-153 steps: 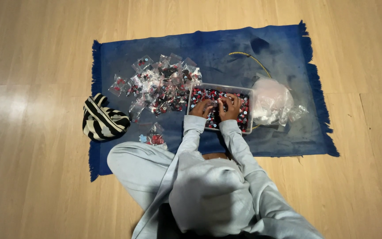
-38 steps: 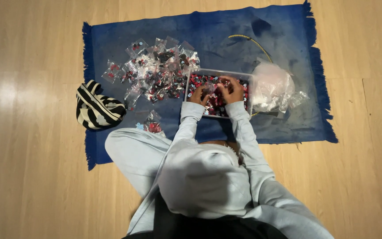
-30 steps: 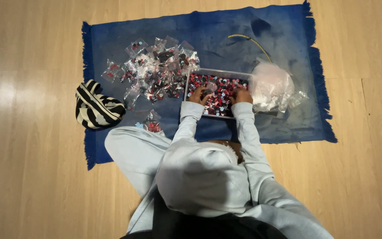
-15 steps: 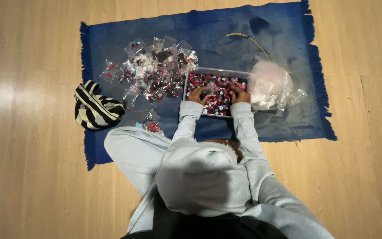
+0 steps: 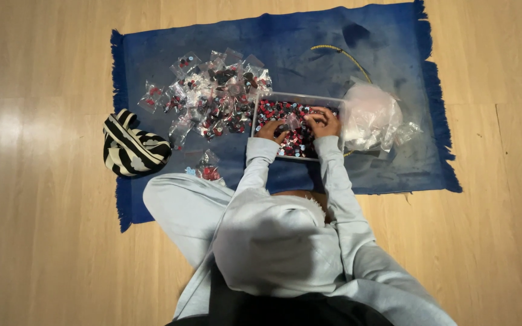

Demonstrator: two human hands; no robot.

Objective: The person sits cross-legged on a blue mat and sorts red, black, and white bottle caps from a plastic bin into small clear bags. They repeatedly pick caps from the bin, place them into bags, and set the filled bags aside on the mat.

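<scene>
Sitting on a blue rug [image 5: 309, 42], the person is reaching both hands into a clear tray [image 5: 260, 105] of small red, black and pale pieces [image 5: 273, 111]. The left hand [image 5: 271, 130] is resting at the tray's near left part, fingers curled downward onto the pieces. The right hand [image 5: 323, 122] is lying toward the tray's right end, fingers bent together; between the two hands a small clear bag [image 5: 292, 121] seems to be pinched, though whether both are gripping it is too small to tell. The tray's long axis is running left to right across the person, directly ahead of both hands, so neither is clearly nearer. Left of the tray, filled bags [image 5: 212, 93] are lying in a loose heap. Right of it, a bundle of empty bags [image 5: 370, 115] is sitting, just beside the right hand. A striped pouch [image 5: 131, 148] is lying at the rug's left edge.
</scene>
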